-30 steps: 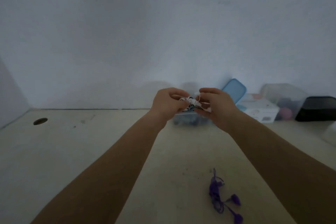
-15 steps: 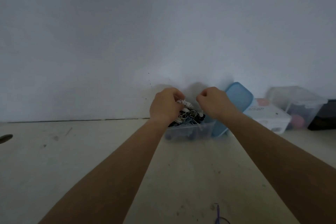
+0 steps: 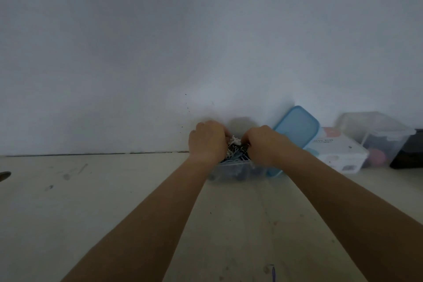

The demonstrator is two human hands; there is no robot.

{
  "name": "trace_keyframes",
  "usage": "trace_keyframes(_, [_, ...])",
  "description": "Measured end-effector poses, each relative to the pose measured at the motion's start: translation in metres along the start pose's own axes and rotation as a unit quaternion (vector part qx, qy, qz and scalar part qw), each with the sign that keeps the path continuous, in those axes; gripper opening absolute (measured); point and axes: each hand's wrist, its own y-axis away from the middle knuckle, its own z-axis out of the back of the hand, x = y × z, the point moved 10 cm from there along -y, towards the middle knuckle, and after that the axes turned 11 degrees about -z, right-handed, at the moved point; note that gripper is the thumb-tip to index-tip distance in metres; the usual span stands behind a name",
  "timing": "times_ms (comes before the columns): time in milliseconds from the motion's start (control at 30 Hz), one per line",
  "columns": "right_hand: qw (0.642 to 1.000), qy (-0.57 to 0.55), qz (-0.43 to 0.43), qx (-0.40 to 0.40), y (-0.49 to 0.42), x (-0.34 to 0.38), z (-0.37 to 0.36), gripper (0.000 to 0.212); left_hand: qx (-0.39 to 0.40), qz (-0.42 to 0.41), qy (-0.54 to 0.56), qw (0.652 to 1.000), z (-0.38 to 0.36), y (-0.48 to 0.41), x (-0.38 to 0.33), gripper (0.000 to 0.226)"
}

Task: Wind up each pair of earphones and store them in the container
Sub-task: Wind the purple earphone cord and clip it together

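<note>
A clear plastic container (image 3: 238, 170) stands at the back of the table against the wall, holding several wound earphones in dark and pale colours. Both my hands reach over it. My left hand (image 3: 207, 142) and my right hand (image 3: 263, 144) are curled with their backs to me, and between them sits a wound bundle of white earphones (image 3: 234, 141), just above the container's contents. The fingertips are hidden behind the hands. A tip of the purple earphones' cord (image 3: 273, 273) shows at the bottom edge of the view.
The container's blue lid (image 3: 295, 128) leans against the wall right of it. Further right are a white box (image 3: 338, 155), a clear lidded tub (image 3: 375, 130) and a black object (image 3: 407, 153). A dark hole (image 3: 4, 176) marks the table's left edge.
Both hands have moved forward and down with the white bundle, from above the table to the container's top. The view has tilted up, so the purple earphones slid nearly out of sight.
</note>
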Motion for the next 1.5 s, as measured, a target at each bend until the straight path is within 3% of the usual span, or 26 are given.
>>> trace_keyframes(100, [1.0, -0.007, -0.012, -0.018, 0.004, -0.003, 0.003, 0.037, 0.001, -0.013, 0.016, 1.0, 0.0, 0.003, -0.003, 0.032])
trace_keyframes(233, [0.992, -0.103, -0.032, -0.058, 0.016, -0.017, 0.016, 0.049, -0.026, -0.039, 0.021, 0.999, 0.018, 0.015, -0.012, 0.04])
trace_keyframes(433, [0.978, -0.167, 0.024, -0.125, 0.062, -0.012, 0.044, 0.036, -0.071, -0.036, 0.051, 0.995, 0.05, 0.055, -0.022, 0.026])
trace_keyframes(567, [0.979, -0.186, 0.063, -0.059, 0.104, -0.001, 0.04, 0.026, -0.042, -0.014, 0.117, 0.992, 0.053, 0.095, -0.031, 0.02])
trace_keyframes(700, [0.988, -0.111, 0.093, 0.056, 0.155, 0.01, 0.014, 0.019, 0.075, 0.033, 0.11, 0.991, 0.039, 0.144, -0.041, 0.028])
trace_keyframes(767, [0.991, -0.074, 0.068, 0.089, 0.175, 0.006, 0.002, 0.017, 0.134, 0.043, 0.121, 0.983, 0.028, 0.168, -0.046, 0.031])
trace_keyframes(933, [0.976, 0.016, -0.078, 0.203, 0.226, -0.023, -0.027, 0.044, 0.19, 0.018, 0.198, 0.961, 0.024, 0.219, -0.073, 0.019])
trace_keyframes(1067, [0.954, -0.044, -0.12, 0.272, 0.255, -0.033, -0.042, 0.034, 0.183, 0.002, 0.158, 0.97, 0.04, 0.243, -0.077, 0.022])
trace_keyframes(1367, [0.95, -0.088, -0.072, 0.29, 0.293, -0.013, -0.051, 0.035, 0.146, 0.042, 0.135, 0.979, 0.093, 0.29, -0.028, 0.018])
trace_keyframes(1500, [0.96, -0.104, -0.044, 0.254, 0.295, 0.015, -0.052, 0.019, 0.125, 0.068, 0.146, 0.979, 0.118, 0.308, 0.001, 0.016])
